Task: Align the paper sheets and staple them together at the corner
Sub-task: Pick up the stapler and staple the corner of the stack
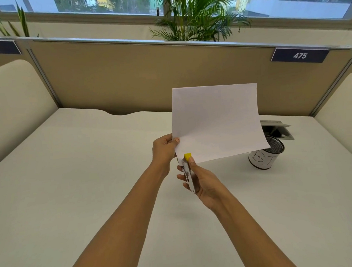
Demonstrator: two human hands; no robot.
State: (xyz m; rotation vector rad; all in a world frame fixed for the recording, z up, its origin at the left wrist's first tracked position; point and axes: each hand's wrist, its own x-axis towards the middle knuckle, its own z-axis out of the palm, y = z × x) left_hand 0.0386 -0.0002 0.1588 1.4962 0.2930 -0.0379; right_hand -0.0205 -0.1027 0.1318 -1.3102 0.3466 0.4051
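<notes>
We are pinching the paper sheets (217,121) with our left hand (164,149) along their left edge, holding them up above the counter (72,178). Our right hand (201,180) is gripping a stapler (187,169), its yellow-tipped end sitting over the sheets' lower left corner. Toward the counter's far right corner, a mesh cup (268,155) is standing partly behind the sheets; we cannot tell its contents.
</notes>
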